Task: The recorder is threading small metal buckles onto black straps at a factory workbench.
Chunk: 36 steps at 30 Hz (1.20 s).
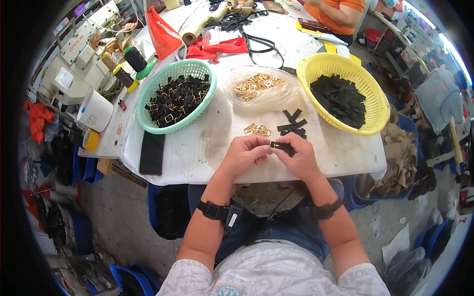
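Observation:
Near the front edge of the table, my left hand (248,150) and my right hand (298,156) meet with their fingers closed. Between them is a short black strap (283,146), gripped by the right fingers and thumb. A gold buckle (272,144) sits at its left end, pinched by the left fingertips. Just beyond my left hand lies a small pile of gold buckles (257,129). Several loose black strap pieces (292,123) lie beyond my right hand.
A green basket (211,101) of black straps with buckles stands left, beside a black phone (151,154). Farther back sits a plastic bag (237,98) of gold buckles. A yellow basket (380,111) of black strips stands right. Sewing machine (74,64) and thread spools (134,59) are far left.

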Tool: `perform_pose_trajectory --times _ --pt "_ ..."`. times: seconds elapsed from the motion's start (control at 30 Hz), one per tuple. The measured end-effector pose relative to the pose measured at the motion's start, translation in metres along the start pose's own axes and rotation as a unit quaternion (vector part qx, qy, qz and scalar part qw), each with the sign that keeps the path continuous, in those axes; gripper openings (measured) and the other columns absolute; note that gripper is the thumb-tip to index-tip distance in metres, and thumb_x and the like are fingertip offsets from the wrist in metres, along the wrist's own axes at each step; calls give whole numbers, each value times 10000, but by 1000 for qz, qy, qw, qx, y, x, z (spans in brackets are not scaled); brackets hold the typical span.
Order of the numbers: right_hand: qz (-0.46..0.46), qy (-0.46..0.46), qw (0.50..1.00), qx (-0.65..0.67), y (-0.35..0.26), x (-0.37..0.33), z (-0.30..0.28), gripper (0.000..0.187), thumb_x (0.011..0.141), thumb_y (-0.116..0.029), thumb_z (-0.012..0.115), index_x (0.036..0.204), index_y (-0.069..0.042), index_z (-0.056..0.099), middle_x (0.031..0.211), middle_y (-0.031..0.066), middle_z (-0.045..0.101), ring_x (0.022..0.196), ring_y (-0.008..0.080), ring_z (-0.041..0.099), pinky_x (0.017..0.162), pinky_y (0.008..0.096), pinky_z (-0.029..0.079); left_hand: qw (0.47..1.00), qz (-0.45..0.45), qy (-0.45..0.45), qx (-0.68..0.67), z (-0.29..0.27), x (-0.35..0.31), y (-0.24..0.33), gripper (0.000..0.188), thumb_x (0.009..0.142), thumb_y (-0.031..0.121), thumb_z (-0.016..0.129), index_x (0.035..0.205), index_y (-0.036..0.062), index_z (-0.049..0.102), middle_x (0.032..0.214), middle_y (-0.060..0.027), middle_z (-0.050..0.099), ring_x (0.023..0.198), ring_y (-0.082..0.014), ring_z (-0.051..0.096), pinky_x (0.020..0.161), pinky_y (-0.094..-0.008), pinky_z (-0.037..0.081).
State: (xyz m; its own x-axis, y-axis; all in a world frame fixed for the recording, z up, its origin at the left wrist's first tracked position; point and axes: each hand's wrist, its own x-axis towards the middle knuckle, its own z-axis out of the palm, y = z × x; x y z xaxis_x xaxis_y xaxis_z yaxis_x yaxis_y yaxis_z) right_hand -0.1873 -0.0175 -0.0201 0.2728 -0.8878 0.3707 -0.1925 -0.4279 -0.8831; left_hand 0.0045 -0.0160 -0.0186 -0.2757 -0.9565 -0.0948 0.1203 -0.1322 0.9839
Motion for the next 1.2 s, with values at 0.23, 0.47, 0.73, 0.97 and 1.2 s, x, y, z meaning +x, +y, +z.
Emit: perform_pose_trajectory --times 0.23,0.47,0.73,0.97,1.2 --pt "-37 -8 999 -26 1 1 -2 211 771 -13 713 961 1 622 831 51 601 654 93 574 575 228 472 999 -15 -33 24 -4 2 1 94 891 91 609 869 3 634 720 -18 627 609 -65 561 525 -203 433" --pt "-38 -5 999 -23 2 0 -2 209 770 -24 716 959 -10 630 816 43 603 624 88 550 549 225 452 999 -12 -30 2 -2 0 3 80 897 70 583 877 3 623 727 -22 625 605 -69 549 532 -197 417" --pt "-33 0 999 -7 2 -1 -1 207 766 -24 716 956 -16 636 812 38 605 611 85 545 540 221 444 1000 -14 -25 -11 -1 -2 4 79 881 82 597 887 11 630 721 -7 622 613 -58 562 520 -186 406" --pt "-55 -8 998 -27 1 -1 -1 211 758 -19 714 958 -24 650 807 37 602 617 91 539 525 230 432 999 5 -31 17 6 0 2 96 885 102 595 912 18 634 740 5 632 624 -38 563 522 -170 389" --pt "-42 -9 999 -24 -3 -1 -2 214 742 5 721 938 -7 636 803 62 609 676 134 574 588 250 455 999 -17 -13 -33 0 -1 -1 80 883 64 580 902 4 630 739 -18 636 620 -53 561 520 -173 391"
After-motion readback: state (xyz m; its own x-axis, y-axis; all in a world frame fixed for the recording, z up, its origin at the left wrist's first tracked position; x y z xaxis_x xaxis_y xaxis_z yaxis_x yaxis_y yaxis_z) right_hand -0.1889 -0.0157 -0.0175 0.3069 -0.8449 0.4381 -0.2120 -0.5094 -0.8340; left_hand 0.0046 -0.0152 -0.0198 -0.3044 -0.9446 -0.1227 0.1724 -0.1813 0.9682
